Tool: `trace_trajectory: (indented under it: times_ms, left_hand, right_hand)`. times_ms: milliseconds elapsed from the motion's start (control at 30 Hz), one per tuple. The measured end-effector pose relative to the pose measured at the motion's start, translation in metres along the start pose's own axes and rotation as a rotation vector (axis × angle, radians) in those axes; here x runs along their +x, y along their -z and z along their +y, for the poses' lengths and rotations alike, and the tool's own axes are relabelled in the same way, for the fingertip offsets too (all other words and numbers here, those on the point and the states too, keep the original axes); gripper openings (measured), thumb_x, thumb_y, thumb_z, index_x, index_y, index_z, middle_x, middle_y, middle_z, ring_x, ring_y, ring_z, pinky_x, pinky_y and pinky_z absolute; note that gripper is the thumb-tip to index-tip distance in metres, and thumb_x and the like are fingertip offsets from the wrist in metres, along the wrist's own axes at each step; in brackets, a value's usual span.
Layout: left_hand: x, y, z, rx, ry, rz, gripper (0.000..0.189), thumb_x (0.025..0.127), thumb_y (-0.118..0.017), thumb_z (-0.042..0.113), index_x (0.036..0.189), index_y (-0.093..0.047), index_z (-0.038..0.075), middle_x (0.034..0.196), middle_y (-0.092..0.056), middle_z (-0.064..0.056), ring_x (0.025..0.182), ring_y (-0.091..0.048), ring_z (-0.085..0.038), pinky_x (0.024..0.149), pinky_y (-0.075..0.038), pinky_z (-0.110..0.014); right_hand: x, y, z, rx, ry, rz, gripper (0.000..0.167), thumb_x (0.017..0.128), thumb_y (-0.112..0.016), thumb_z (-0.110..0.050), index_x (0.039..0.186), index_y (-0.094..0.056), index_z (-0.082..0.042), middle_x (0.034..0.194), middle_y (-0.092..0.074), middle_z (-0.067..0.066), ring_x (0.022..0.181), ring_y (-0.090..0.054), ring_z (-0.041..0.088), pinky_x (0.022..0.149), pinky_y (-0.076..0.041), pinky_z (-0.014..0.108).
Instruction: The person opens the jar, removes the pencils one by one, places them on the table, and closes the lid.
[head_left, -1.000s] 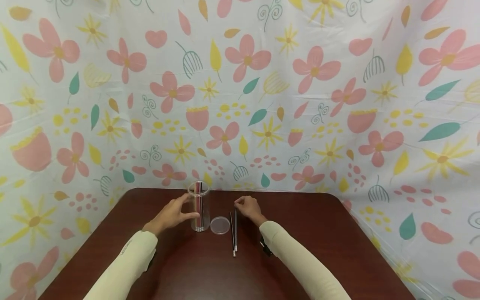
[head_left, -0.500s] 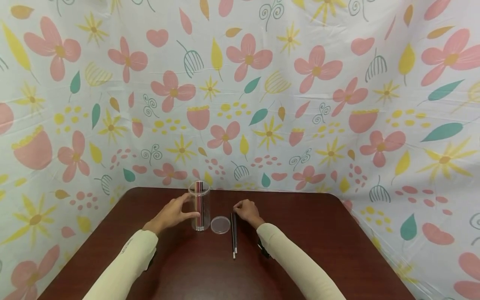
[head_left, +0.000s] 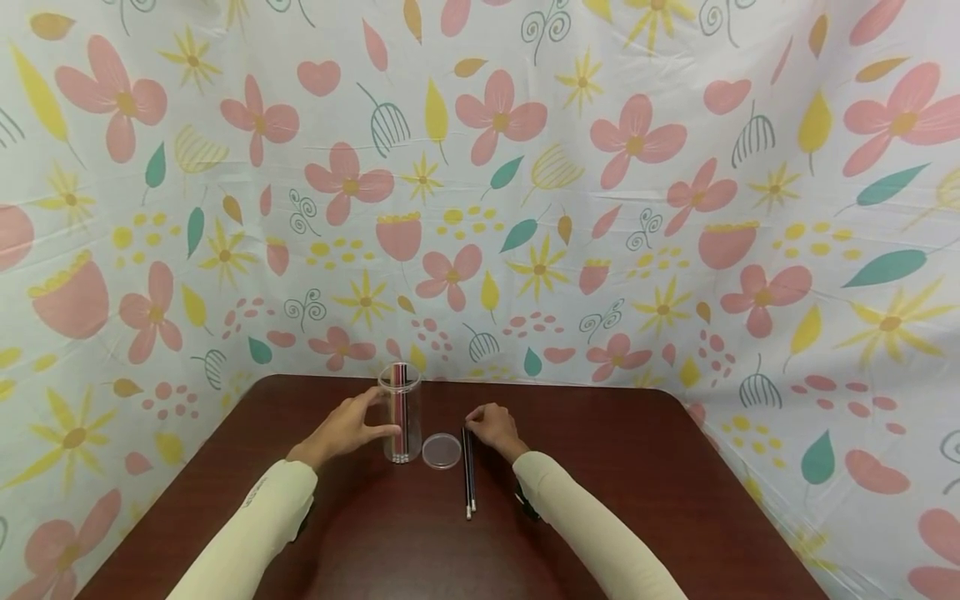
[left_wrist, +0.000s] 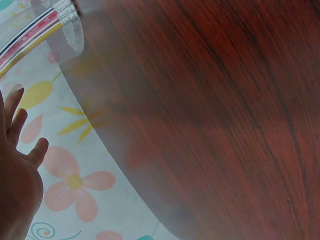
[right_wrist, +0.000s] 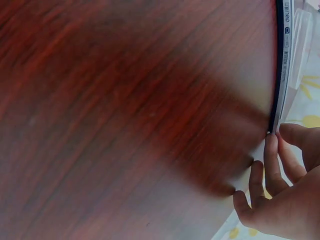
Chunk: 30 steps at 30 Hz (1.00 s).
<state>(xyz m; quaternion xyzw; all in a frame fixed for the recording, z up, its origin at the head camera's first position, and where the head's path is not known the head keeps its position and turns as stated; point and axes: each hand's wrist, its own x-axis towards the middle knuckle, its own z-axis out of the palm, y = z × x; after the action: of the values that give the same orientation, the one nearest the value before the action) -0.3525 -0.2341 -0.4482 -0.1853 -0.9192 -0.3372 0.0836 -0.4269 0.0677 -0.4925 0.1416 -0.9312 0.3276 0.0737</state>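
Note:
A clear plastic jar (head_left: 414,429) stands upright on the table, holding several pencils (head_left: 400,408) with their eraser ends down. My left hand (head_left: 341,432) holds it from the left, thumb in front and fingers behind. In the left wrist view the jar's base (left_wrist: 75,37) shows at the top corner, and the contact is out of frame. Two dark pencils (head_left: 468,475) lie side by side on the table, white erasers toward me. Thumb and index finger of my right hand (head_left: 497,427) pinch at their far ends; whether both pencils are pinched I cannot tell.
A round clear lid (head_left: 441,451) lies flat between the jar and the dark pencils. The dark red table (head_left: 600,483) ends at the back against a flowered cloth (head_left: 555,250).
My right hand has moved slightly left and nearer. The far end of the right pencil has come left with it, so the two pencils now lie closer together. My left hand stays at the jar.

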Motion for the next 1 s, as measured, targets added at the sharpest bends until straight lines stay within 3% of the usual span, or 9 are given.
trace_trajectory:
  times_ms: [433,667,1000]
  left_hand:
    - [0.0,0.001,0.001,-0.014,0.011,-0.011,0.078,0.089,-0.081,0.047,0.15,-0.047,0.01,0.144,-0.062,-0.015,0.138,-0.053,-0.036,0.11,-0.043,-0.06]
    - [0.002,0.003,0.0,-0.01,0.011,-0.019,0.079,0.09,-0.081,0.046,0.151,-0.046,0.01,0.146,-0.06,-0.015,0.139,-0.052,-0.036,0.109,-0.044,-0.06]
    - [0.0,0.003,-0.001,-0.008,0.006,-0.013,0.079,0.089,-0.081,0.048,0.15,-0.047,0.01,0.144,-0.062,-0.015,0.138,-0.052,-0.037,0.109,-0.044,-0.06]
  right_hand:
    - [-0.002,0.001,-0.002,0.008,0.003,0.003,0.014,0.097,-0.074,-0.017,0.103,-0.082,-0.007,0.101,-0.078,0.008,0.09,-0.073,0.028,0.081,-0.059,0.047]
    - [0.003,0.011,-0.008,0.013,0.047,0.005,0.016,0.097,-0.074,-0.018,0.107,-0.081,-0.007,0.103,-0.078,0.009,0.091,-0.074,0.027,0.076,-0.06,0.043]
    - [0.012,0.028,-0.038,0.034,0.103,-0.02,0.02,0.099,-0.074,-0.024,0.112,-0.079,-0.009,0.107,-0.078,0.008,0.096,-0.074,0.025,0.079,-0.06,0.04]
